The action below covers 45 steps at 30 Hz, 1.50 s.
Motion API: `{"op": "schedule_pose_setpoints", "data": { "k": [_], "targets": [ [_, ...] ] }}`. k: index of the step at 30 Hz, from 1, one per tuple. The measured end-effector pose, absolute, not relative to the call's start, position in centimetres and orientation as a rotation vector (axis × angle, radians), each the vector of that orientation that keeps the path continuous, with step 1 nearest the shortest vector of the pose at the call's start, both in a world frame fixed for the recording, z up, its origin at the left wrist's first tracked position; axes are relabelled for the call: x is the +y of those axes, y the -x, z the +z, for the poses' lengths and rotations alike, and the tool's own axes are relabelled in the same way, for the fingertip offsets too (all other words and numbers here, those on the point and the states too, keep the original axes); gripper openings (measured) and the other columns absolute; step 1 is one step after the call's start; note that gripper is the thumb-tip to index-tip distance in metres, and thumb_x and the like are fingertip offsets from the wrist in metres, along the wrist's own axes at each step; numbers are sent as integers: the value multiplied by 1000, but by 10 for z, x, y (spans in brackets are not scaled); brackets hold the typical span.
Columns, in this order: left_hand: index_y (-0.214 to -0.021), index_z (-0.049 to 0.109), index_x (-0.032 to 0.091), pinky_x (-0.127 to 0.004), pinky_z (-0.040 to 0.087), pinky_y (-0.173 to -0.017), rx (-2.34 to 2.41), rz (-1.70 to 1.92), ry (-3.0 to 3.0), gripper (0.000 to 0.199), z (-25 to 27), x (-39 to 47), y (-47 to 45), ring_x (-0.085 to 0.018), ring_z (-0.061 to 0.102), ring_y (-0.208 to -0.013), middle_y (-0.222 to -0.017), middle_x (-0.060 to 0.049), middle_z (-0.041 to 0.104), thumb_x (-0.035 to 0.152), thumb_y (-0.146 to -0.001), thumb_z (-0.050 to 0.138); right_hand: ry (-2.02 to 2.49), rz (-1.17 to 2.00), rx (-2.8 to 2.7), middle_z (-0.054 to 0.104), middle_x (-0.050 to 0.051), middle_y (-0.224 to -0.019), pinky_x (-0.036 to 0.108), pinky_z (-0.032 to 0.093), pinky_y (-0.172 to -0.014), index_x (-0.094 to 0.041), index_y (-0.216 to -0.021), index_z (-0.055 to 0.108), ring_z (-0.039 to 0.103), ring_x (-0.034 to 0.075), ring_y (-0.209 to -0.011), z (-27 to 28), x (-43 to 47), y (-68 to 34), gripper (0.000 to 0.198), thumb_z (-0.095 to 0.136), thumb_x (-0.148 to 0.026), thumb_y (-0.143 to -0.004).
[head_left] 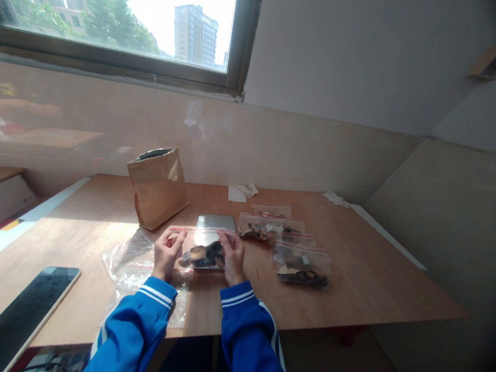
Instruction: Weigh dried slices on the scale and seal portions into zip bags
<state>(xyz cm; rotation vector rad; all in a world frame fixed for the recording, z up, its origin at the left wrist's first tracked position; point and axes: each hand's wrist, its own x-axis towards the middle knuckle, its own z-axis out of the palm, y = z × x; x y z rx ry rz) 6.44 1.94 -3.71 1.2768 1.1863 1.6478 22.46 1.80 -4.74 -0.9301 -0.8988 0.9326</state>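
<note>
Between my hands is a clear zip bag (202,241) with a red-lined top edge and dark and tan dried pieces (201,255) inside. My left hand (167,254) pinches its top left corner, and my right hand (233,258) pinches the top right. Just behind the bag lies a flat, shiny rectangular device (216,222), partly hidden by it. Several filled zip bags sit to the right, the nearest one (304,269) holding similar dark pieces. Under and beside my left forearm are flat clear plastic bags (130,265).
A brown paper bag (159,187) stands open at the back left of the wooden table (379,278). A large phone or tablet (19,316) lies at the front left. White paper (237,194) and crumpled tissue (336,199) rest along the back edge, below the wall.
</note>
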Motion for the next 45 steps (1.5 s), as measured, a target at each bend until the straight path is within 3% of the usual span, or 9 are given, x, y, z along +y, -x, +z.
{"op": "schedule_pose_setpoints", "data": {
  "k": [4, 10, 19, 24, 33, 39, 45],
  "targets": [
    [-79, 64, 14, -19, 33, -39, 1156, 1621, -1265, 31, -40, 21, -64, -8, 43, -41, -50, 4, 50, 45, -78, 64, 905, 925, -895, 66, 3, -77, 24, 46, -61, -16, -82, 67, 59, 15, -69, -49, 18, -224, 29, 67, -44, -77],
    [-78, 70, 12, -25, 49, -57, 1147, 1606, -1290, 34, -40, 25, -65, -18, 65, -69, -79, -9, 71, 43, -66, 76, 881, 948, -930, 68, 5, -84, 27, 48, -67, -15, -87, 67, 62, 16, -76, -51, 18, -222, 31, 66, -45, -78],
    [-77, 71, 11, -19, 34, -40, 1142, 1573, -1283, 34, -41, 24, -64, -7, 46, -42, -63, -4, 67, 43, -69, 74, 908, 983, -952, 71, 6, -84, 29, 50, -75, -14, -87, 69, 64, 18, -79, -52, 22, -218, 34, 70, -45, -75],
    [-73, 70, 12, -19, 35, -42, 1141, 1574, -1299, 30, -40, 23, -63, -7, 45, -43, -54, 0, 60, 41, -71, 73, 927, 987, -938, 72, 6, -81, 30, 50, -75, -14, -82, 71, 65, 19, -79, -53, 22, -220, 32, 72, -44, -73],
    [-77, 73, 12, -20, 40, -48, 1132, 1622, -1319, 27, -45, 27, -63, -8, 50, -48, -63, -2, 65, 38, -69, 76, 894, 954, -921, 72, 5, -81, 30, 51, -77, -15, -80, 72, 66, 19, -80, -52, 23, -221, 27, 75, -41, -71],
    [-79, 73, 11, -20, 37, -44, 1125, 1582, -1305, 28, -40, 23, -65, -7, 46, -44, -53, 1, 60, 38, -69, 76, 885, 958, -908, 71, 4, -77, 28, 50, -72, -16, -78, 70, 64, 18, -76, -53, 22, -221, 24, 74, -39, -72],
    [-76, 74, 12, -19, 36, -42, 1131, 1579, -1330, 27, -34, 19, -65, -7, 46, -44, -62, -3, 67, 39, -70, 75, 899, 969, -896, 72, 6, -80, 31, 51, -76, -15, -79, 70, 66, 19, -78, -50, 20, -220, 26, 74, -40, -71]
  ]
}}
